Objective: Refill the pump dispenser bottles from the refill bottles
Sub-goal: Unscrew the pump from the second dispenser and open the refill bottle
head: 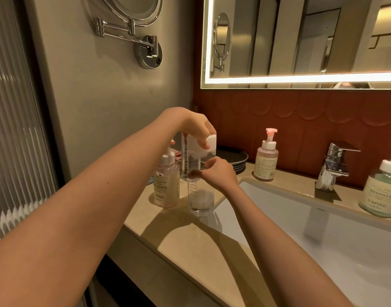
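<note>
forearms out over the counter edge, both hands on the clear bottle.
grips its white cap from above with left hand, fingers curled; wraps right hand round its middle. stands upright by the sink at its left corner, just beside a pink pump bottle; second pink pump bottle, tap and green pump bottle farther right.

3 pump bottles: left pink bottle, middle pink bottle, green bottle. 1 clear bottle. 1 tap, 1 sink, 1 plate stack, 1 lit mirror, 1 round mirror. 2 hands: left hand, right hand.
</note>
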`<state>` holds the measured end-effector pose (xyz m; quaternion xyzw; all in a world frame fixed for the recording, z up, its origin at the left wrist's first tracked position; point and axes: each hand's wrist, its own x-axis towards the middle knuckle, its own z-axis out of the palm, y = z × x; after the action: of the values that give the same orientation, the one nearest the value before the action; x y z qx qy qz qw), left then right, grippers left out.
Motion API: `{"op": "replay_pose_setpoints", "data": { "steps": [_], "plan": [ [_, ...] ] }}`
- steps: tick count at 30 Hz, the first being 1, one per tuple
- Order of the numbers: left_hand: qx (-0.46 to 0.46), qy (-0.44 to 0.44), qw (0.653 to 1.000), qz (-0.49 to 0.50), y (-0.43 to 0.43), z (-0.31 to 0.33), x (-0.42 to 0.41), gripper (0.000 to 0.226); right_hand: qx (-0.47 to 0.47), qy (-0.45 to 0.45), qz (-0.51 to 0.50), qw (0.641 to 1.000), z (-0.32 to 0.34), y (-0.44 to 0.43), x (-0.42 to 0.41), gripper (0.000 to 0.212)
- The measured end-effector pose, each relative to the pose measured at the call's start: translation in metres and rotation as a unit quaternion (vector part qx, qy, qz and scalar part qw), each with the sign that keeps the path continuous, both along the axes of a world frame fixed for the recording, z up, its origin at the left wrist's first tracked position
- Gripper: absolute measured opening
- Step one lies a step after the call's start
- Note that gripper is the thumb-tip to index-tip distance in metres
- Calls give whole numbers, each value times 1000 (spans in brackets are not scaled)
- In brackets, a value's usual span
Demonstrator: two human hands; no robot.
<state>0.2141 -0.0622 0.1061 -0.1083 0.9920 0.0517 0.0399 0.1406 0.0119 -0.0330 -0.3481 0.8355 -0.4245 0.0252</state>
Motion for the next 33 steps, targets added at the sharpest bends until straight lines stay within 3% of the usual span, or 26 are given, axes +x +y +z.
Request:
{"op": "replay_pose_setpoints", "data": {
  "steps": [5, 12, 16, 21, 23, 28, 33],
  "plan": [
    [5, 18, 999, -29, -4, -2, -2, 25, -2, 7, -5, 1000, -3, -4, -6, 51],
    [40, 125, 991, -6, -24, -18, -5, 61, 12, -4, -57, 998, 1, -17, -17, 77],
    [82, 181, 980, 20, -54, -15, 4, 55, 19, -21, -28, 999, 8, -32, -27, 79],
    [200, 303, 927, 89, -97, -27, 19, 39, -1, -54, -23, 998, 8, -59, -32, 77],
    [244, 288, 919, 114, -113, -41, 28, 41, -15, -66, -10, 998, 6, -68, -33, 77],
    [310, 113, 937, 111, -127, -81, 44, 67, -35, -129, 23, 991, 6, -87, -33, 75],
    [353, 136, 922, 80, -119, -102, 41, 57, -41, -133, 36, 990, 6, -104, -28, 63]
  ]
}}
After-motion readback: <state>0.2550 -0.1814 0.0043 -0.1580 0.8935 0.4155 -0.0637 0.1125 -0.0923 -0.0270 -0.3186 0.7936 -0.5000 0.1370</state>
